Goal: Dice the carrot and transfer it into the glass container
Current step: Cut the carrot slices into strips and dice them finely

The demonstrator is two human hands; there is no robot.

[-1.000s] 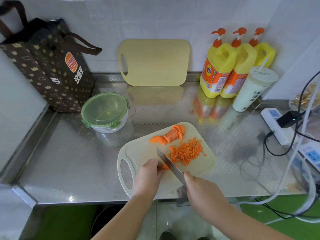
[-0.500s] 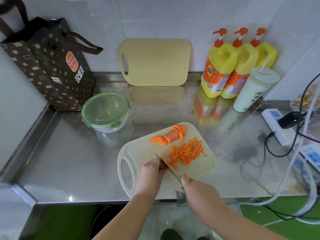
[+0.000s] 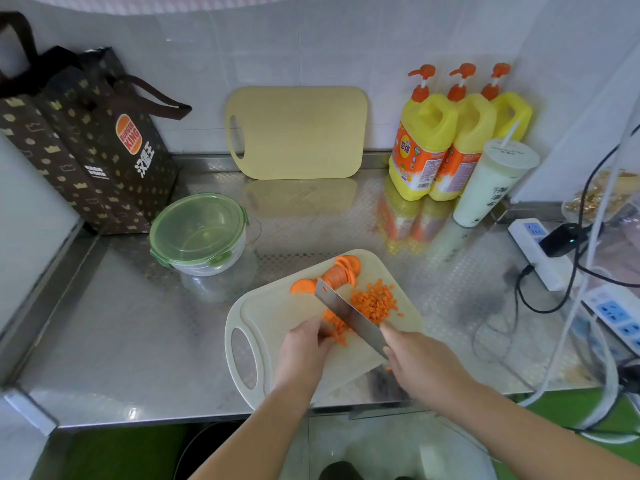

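A pale cutting board point(image 3: 277, 317) lies at the counter's front edge. On its far part stands a row of carrot slices point(image 3: 337, 274), and to their right a pile of diced carrot point(image 3: 375, 301). My right hand point(image 3: 420, 367) grips a cleaver point(image 3: 349, 315), its blade raised and tilted over the board. My left hand point(image 3: 301, 349) rests fingertips on small carrot pieces point(image 3: 337, 332) beside the blade. The glass container point(image 3: 199, 235), covered with a green lid, sits left of the board.
A second yellow cutting board point(image 3: 298, 133) leans on the back wall. Three yellow detergent bottles point(image 3: 450, 140) and a lidded cup point(image 3: 491, 183) stand at back right. A dark paper bag point(image 3: 86, 143) is at left. Power strips point(image 3: 540, 252) and cables lie at right.
The cleaver has lifted off the board and its blade now reaches further toward the carrot slices. My left hand stays on the small pieces.
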